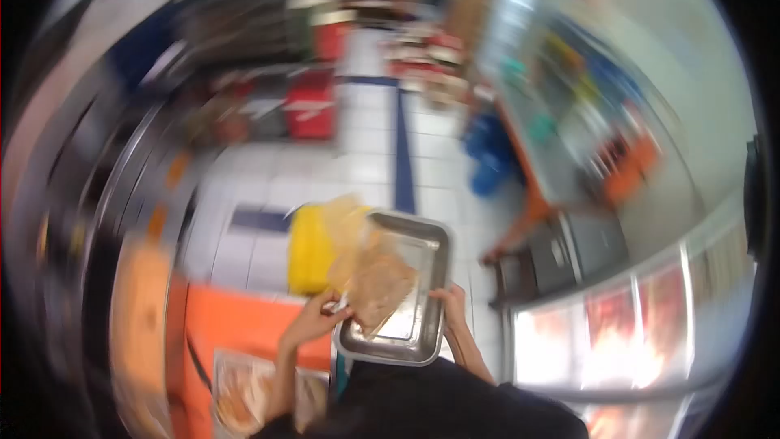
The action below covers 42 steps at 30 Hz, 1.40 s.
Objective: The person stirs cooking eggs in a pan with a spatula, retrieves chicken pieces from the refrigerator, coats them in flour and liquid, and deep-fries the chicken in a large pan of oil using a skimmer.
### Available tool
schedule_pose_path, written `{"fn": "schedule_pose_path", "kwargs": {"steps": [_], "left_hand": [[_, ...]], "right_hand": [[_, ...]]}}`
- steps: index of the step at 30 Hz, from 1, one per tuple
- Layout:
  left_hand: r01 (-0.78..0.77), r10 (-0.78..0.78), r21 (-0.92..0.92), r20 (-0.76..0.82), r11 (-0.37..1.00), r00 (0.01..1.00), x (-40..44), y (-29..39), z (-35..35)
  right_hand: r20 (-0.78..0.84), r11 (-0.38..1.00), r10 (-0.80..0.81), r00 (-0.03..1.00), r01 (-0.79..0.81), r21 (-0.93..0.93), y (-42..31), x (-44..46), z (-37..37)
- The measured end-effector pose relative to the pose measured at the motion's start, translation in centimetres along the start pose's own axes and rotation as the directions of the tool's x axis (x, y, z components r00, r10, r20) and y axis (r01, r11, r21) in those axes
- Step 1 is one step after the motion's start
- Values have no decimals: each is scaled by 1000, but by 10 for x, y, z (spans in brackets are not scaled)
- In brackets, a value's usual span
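Note:
A rectangular metal tray (422, 321) is held in front of my body. My right hand (452, 307) is closed on its right rim. At the tray's left side my left hand (323, 317) pinches a clear plastic bag (348, 236) that holds something brownish and flat. The filled part of the bag lies over the left half of the tray, while its loose upper end reaches past the tray's far left corner. Blur hides what exactly is in the bag.
An orange counter (215, 309) at my left bears a container of food (240, 398). Beyond the tray stands a yellow box (309, 252) on the tiled floor (366, 162). A red crate (311, 106) lies further off. On the right are a long table (540, 154) and a lit display case (601, 333).

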<state>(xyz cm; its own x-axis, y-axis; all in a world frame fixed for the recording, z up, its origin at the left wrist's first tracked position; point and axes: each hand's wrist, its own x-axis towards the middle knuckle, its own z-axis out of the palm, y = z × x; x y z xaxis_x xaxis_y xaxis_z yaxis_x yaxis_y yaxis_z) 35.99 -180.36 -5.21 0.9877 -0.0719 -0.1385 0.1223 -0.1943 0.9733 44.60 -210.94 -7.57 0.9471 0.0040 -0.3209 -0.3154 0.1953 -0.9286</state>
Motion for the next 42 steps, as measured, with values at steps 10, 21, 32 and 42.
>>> {"fn": "schedule_pose_path", "kwargs": {"steps": [10, 21, 32, 42], "left_hand": [[128, -90, -46, 484, 991, 870, 80, 20, 305], [-184, 176, -71, 739, 980, 651, 80, 64, 480], [-406, 301, -215, 941, 888, 159, 136, 96, 571], [-331, 140, -211, 964, 920, -225, -5, 174, 738]], "right_hand": [[-550, 531, -709, 442, -180, -828, -43, -163, -373], [-472, 734, -659, -585, -363, -574, -246, -341, -633], [-516, 759, -652, -556, -482, -438, -201, -368, -557], [-499, 442, -107, -860, 408, -799, -40, -601, -369]]}}
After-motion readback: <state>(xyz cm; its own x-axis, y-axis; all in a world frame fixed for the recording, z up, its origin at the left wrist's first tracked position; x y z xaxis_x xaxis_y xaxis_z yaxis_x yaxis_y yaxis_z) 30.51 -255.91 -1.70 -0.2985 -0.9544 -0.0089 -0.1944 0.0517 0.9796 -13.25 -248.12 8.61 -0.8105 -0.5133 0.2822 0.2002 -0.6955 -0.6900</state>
